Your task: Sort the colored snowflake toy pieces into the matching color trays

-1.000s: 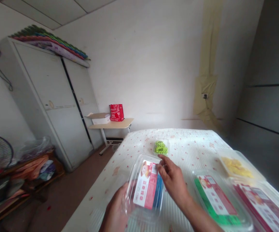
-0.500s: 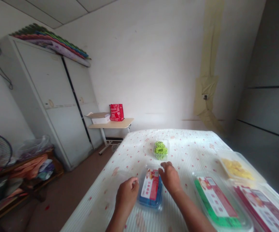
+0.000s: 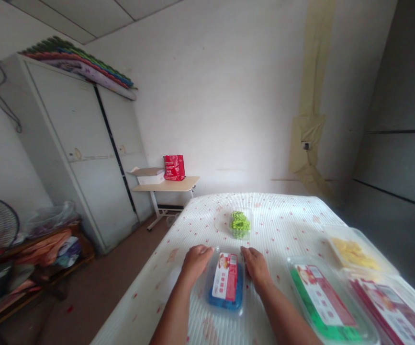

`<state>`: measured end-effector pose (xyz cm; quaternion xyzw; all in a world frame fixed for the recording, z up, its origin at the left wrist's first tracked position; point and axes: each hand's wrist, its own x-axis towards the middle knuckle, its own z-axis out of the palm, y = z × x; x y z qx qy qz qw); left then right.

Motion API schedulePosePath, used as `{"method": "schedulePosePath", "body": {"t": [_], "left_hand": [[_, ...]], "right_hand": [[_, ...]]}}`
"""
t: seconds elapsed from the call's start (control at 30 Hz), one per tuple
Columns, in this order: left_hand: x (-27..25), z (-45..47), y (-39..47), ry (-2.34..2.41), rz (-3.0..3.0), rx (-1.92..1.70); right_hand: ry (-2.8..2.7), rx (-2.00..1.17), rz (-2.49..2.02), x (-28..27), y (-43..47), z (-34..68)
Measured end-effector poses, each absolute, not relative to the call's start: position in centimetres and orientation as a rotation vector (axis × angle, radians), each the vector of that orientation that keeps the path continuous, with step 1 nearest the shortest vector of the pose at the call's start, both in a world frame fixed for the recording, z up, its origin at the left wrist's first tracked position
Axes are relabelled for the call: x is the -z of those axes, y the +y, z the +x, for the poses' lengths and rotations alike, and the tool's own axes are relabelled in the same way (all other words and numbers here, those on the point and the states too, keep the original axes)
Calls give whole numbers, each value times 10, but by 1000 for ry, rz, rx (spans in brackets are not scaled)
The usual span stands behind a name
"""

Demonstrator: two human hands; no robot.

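Observation:
A clear plastic container (image 3: 218, 302) of blue pieces lies flat on the table, its lid on and a red-and-white label (image 3: 225, 278) facing up. My left hand (image 3: 196, 259) is closed at its far left corner, the fingertips on the rim. At the far right corner my right hand (image 3: 256, 266) grips the rim in the same way, thumb and fingers drawn together. The undersides of the fingers are hidden. Beyond the hands, bright green pieces (image 3: 240, 223) sit in another clear container.
To the right lie a labelled container of green pieces (image 3: 340, 330), one with dark red contents (image 3: 363, 297) and an uncovered-looking one of yellow pieces (image 3: 353, 254). A patterned white cloth (image 3: 279, 215) covers the table. A side table (image 3: 178, 184) holds a red bag (image 3: 174, 167).
My left hand has moved forward to the container's far left corner. My right hand has shifted slightly down and right, from above the lid to its far right corner.

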<state>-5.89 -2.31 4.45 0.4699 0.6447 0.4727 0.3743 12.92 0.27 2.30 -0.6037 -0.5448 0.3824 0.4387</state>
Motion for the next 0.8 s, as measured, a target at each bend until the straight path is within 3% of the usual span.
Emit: {"method": "schedulePosePath", "body": {"t": [0.8], "left_hand": [[-25, -40, -5, 1604, 1172, -1397]], "right_hand": [[-1405, -840, -1514, -14, 11, 124]]}}
